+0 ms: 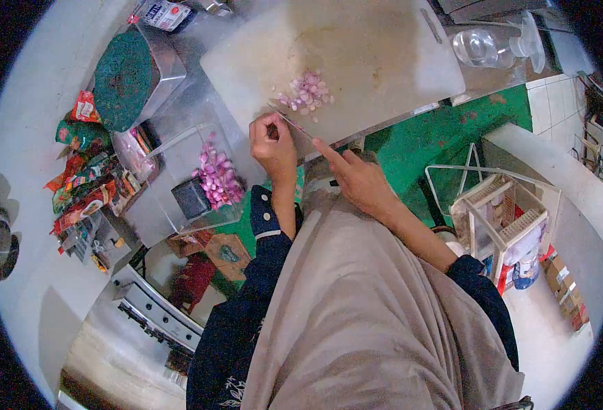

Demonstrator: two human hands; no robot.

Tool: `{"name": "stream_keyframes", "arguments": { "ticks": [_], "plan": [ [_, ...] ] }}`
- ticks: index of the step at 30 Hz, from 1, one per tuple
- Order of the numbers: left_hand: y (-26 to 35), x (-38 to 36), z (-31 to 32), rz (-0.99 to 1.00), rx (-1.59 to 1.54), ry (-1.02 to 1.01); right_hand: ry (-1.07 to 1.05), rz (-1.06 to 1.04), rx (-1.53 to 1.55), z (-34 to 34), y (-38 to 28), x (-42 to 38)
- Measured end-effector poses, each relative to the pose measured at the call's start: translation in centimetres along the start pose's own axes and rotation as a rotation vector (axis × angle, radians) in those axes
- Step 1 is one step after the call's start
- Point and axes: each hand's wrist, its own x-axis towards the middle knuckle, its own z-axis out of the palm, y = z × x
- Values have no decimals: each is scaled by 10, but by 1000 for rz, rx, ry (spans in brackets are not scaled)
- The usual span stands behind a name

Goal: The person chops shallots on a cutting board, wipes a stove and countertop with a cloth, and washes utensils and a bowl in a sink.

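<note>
A knife points up and to the left over the near edge of the white cutting board. My right hand is closed round its handle, with the index finger stretched along the top of the blade. Beside the blade, my left hand is curled with thumb and fingers together; whatever it pinches is too small to make out. Sliced shallots lie in a loose pile on the board, just beyond the knife. To the left, a clear plastic container holds peeled shallots and a dark square block.
A metal container with a green top and several seasoning packets stand on the left. A clear bottle lies at the upper right. Below it, a white rack stands near the green floor.
</note>
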Motion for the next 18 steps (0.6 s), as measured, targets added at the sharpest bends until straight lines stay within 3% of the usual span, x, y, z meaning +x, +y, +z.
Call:
{"name": "stream_keyframes", "arguments": {
  "ticks": [6, 9, 15, 18],
  "plan": [
    [2, 2, 2, 88, -16, 51, 18, -18, -17, 0, -2, 4],
    [6, 1, 0, -25, -20, 16, -23, 6, -64, -2, -6, 8],
    [4, 1, 2, 111, 18, 55, 39, -35, -134, 13, -3, 38],
    [5, 0, 1, 58, 8, 36, 40, -49, -115, 7, -3, 32]
  ]
}}
